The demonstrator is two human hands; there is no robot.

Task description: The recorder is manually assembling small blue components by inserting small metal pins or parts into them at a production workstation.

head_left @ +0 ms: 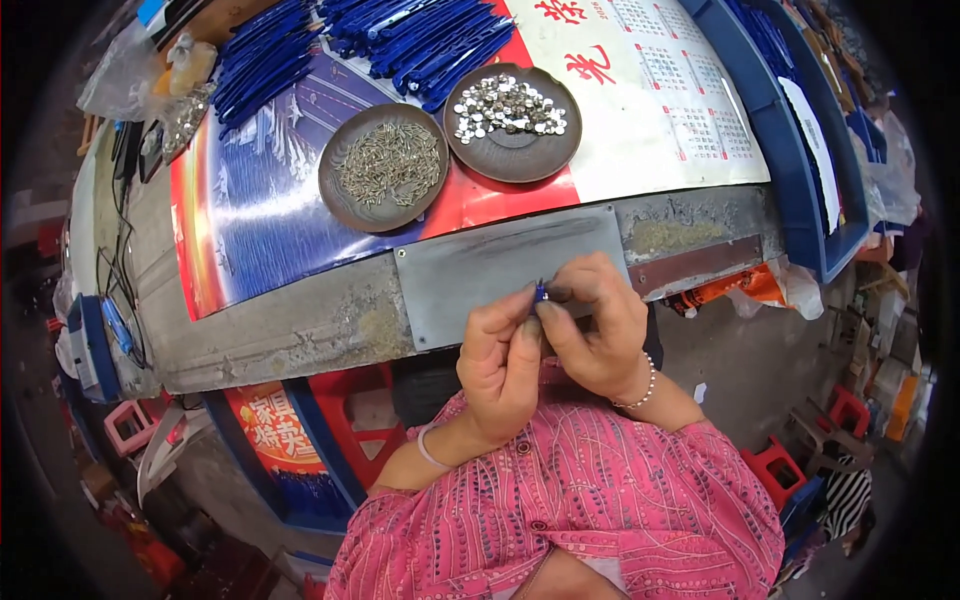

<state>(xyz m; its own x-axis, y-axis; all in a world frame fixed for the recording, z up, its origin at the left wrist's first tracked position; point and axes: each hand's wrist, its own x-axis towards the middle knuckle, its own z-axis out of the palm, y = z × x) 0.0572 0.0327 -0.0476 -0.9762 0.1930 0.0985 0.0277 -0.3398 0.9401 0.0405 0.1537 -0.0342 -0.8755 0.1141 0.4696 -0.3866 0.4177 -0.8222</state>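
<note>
My left hand (500, 365) and my right hand (600, 325) meet over the near edge of the table, fingertips pinched together. Between them is a small dark blue piece (541, 292) with a shiny spot; most of it is hidden by the fingers, so its full shape cannot be told. Under and beyond the hands lies a grey metal plate (450, 285) fixed at the table edge. Farther off stand two round brown dishes: the left dish (345, 207) holds small metal pins (392, 165), the right dish (520, 165) holds shiny round metal caps (510, 105).
Piles of long blue slender pieces (420, 45) lie at the back on a printed poster sheet (260, 240). A blue crate (790, 150) stands at the right. Cables (125, 260) and a small blue tray (95, 345) are at the left. Below is a red stool (370, 430).
</note>
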